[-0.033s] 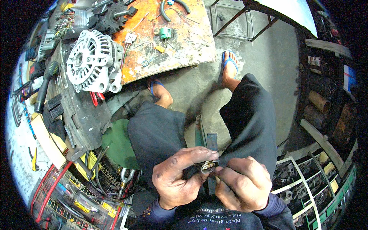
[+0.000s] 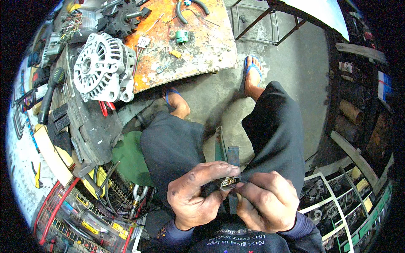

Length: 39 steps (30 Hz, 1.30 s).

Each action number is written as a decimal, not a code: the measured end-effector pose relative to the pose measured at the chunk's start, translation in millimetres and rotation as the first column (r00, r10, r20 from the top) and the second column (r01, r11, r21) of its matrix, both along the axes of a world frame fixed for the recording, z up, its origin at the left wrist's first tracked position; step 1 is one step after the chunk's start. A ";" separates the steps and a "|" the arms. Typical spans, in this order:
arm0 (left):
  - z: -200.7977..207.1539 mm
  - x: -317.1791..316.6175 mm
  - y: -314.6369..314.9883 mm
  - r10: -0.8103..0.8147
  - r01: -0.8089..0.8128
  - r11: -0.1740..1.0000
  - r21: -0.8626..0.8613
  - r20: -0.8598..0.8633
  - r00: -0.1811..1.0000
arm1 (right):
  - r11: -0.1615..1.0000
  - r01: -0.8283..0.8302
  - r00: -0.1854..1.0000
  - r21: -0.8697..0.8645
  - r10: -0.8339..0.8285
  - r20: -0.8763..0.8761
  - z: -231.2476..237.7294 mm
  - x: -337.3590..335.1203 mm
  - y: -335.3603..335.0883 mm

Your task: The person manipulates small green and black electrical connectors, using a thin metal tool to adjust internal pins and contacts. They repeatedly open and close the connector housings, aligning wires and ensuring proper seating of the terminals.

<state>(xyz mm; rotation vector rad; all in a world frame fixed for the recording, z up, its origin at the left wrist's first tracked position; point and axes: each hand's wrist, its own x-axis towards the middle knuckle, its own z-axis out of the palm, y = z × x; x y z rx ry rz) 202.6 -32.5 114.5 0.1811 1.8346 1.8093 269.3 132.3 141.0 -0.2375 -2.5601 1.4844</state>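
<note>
My left hand point(image 2: 198, 194) grips a small dark electrical connector point(image 2: 230, 182) between thumb and forefinger, its open face with metal terminals turned up toward me. Close against it, my right hand point(image 2: 270, 201) is closed in a pinch, fingertips touching the connector's right edge. A thin dark strand shows at those fingertips; whether it is a wire or a fine pick I cannot tell. Both hands are above my lap.
A silver alternator point(image 2: 101, 67) stands at the left beside a worn orange tabletop point(image 2: 206, 50) bearing a green connector point(image 2: 182, 36), a white connector point(image 2: 143, 42) and a yellow connector point(image 2: 175, 54). A green round seat point(image 2: 130, 158) is by my left leg. Shelving point(image 2: 337, 206) holds parts at right.
</note>
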 end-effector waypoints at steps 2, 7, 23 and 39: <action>-1.2 -1.2 -1.1 -0.007 0.007 1.000 0.009 -0.011 1.000 | 0.998 0.008 1.000 -0.059 -0.007 0.027 -2.0 -1.1 1.3; -6.8 -4.2 -2.1 -0.018 0.018 0.999 0.050 0.002 1.000 | 0.984 0.030 0.999 -0.176 -0.022 0.050 -9.8 -2.3 5.0; -7.7 -0.3 -1.9 -0.033 0.033 0.999 0.037 -0.004 0.999 | 0.999 0.023 0.999 0.023 -0.023 -0.026 -6.0 0.8 -1.3; 49.9 -81.3 -26.2 -0.146 -0.106 0.894 -0.436 -0.507 0.850 | 0.660 0.612 0.777 -0.435 -0.400 0.486 -76.7 6.0 35.0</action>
